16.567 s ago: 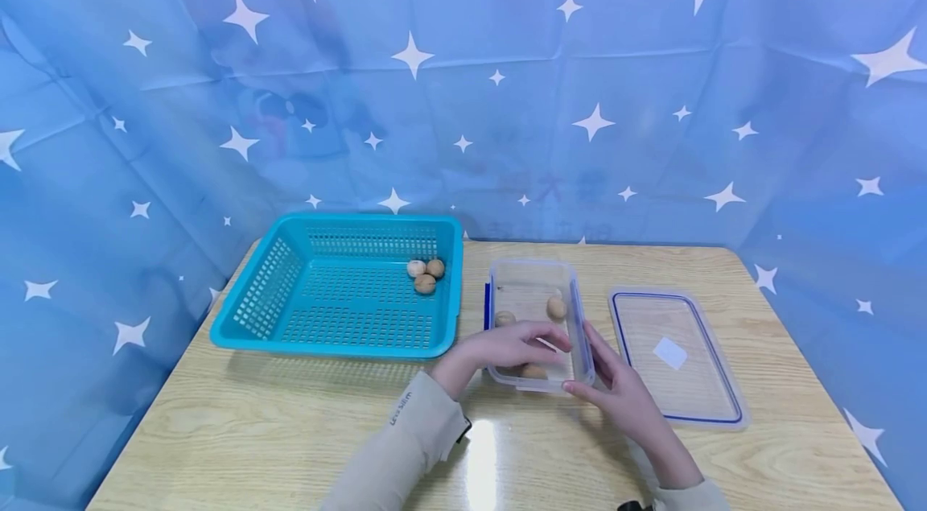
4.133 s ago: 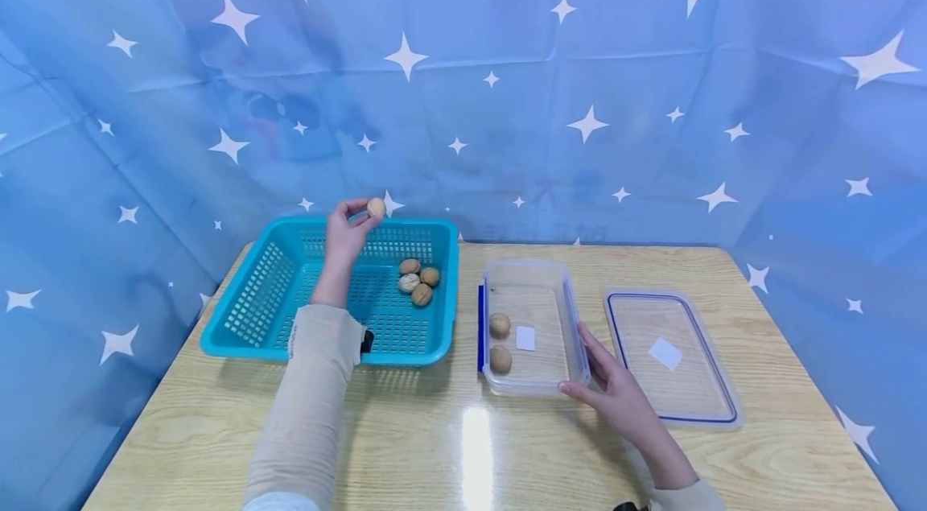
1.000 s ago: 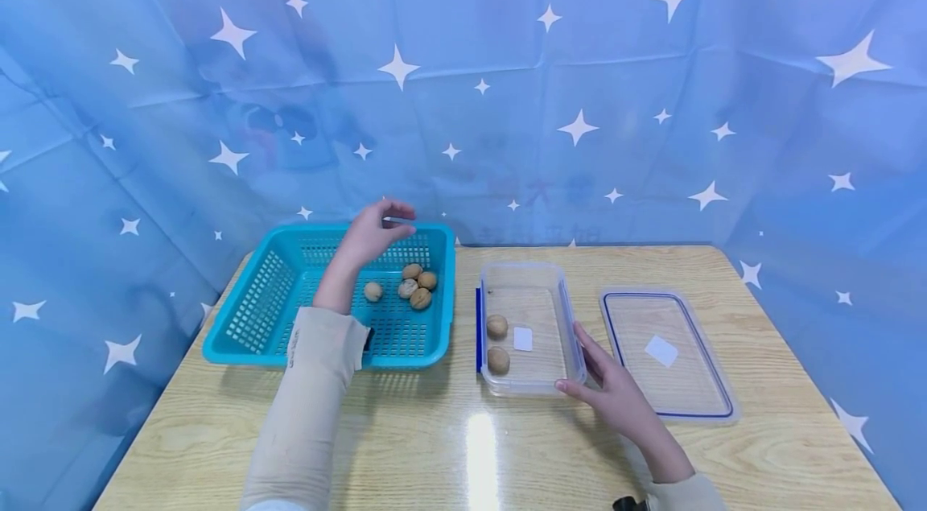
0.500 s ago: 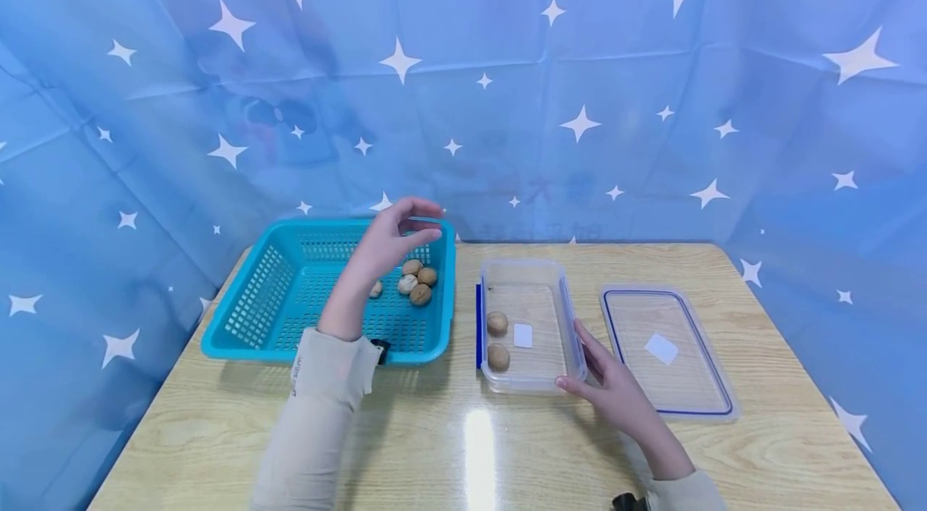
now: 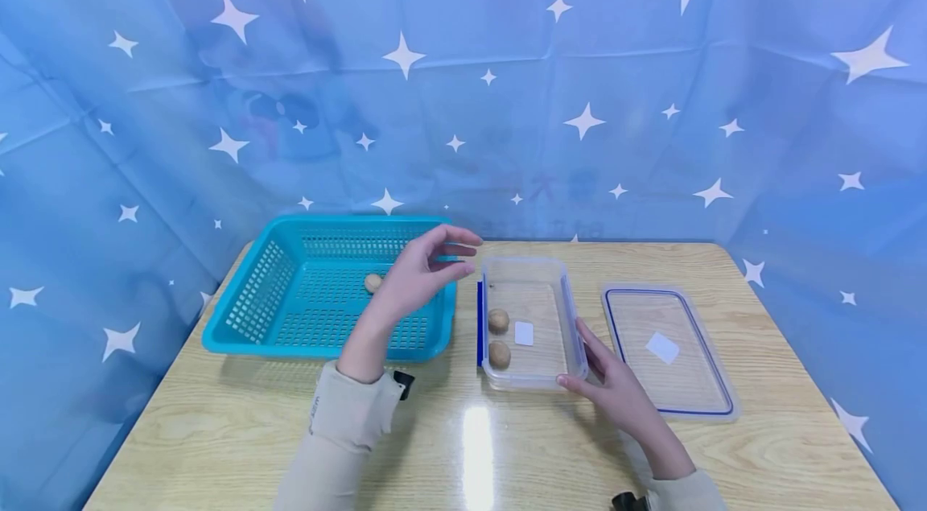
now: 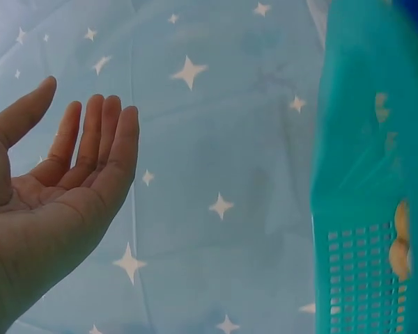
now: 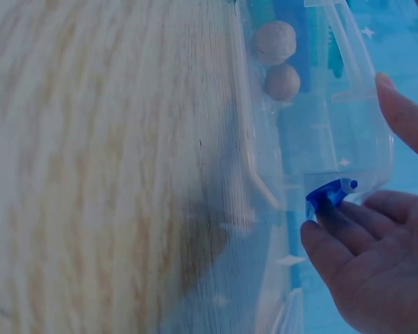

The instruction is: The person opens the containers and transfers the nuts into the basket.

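Note:
My left hand (image 5: 423,269) hovers over the right rim of the turquoise basket (image 5: 290,352), its fingers loosely bent and nothing between them. One walnut (image 5: 372,283) shows in the basket to the left of that hand; others are hidden behind it in the head view, though walnuts (image 6: 400,259) show at the basket's slotted wall in the left wrist view. My right hand (image 5: 615,390) holds the clear food container (image 5: 536,381) at its near right corner, thumb on the front and fingers along the side by a blue latch (image 7: 331,195). Two walnuts (image 5: 498,321) lie inside, along its left wall.
The container's clear lid (image 5: 669,382), with a blue seal and a white label, lies flat on the wooden table (image 5: 217,430) to the right. A blue star-printed curtain (image 5: 463,92) hangs behind the table's far edge.
My left hand, which held up a walnut earlier, has let it go into the basket and moved right toward the container. The container has fewer walnuts than at first; my right hand stays there.

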`<state>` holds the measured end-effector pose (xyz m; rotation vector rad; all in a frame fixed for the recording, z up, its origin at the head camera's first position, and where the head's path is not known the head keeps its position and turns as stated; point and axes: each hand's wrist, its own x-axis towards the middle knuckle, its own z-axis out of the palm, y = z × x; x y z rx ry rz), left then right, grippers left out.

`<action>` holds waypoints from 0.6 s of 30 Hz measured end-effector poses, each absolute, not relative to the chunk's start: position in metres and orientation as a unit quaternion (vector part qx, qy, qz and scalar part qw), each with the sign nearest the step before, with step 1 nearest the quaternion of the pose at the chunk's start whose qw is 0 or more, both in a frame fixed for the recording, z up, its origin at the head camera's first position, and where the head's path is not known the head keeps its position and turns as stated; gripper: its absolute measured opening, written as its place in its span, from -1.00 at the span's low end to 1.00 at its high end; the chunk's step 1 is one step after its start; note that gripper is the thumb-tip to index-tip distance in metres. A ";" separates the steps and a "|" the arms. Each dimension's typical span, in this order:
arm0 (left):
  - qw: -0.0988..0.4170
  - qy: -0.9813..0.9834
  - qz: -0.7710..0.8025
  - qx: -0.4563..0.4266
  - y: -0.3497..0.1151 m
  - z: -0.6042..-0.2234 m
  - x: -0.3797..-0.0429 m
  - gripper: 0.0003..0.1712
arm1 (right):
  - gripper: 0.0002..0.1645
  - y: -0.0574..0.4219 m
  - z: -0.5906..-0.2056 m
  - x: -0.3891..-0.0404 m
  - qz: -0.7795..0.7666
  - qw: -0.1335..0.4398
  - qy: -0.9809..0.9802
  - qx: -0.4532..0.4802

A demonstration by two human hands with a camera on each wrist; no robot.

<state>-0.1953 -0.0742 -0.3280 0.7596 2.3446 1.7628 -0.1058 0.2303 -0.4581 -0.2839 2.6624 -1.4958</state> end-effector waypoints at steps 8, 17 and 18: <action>0.099 0.744 0.594 0.289 -0.053 -0.341 -0.183 -0.62 | 0.10 0.231 -0.459 -0.106 -0.483 0.032 0.870 -0.093; 0.158 0.762 0.566 0.272 -0.030 -0.373 -0.177 -0.61 | 0.10 0.231 -0.461 -0.107 -0.484 0.037 0.870 -0.086; 0.166 0.762 0.566 0.269 -0.028 -0.377 -0.177 -0.61 | 0.10 0.231 -0.461 -0.107 -0.485 0.037 0.869 -0.086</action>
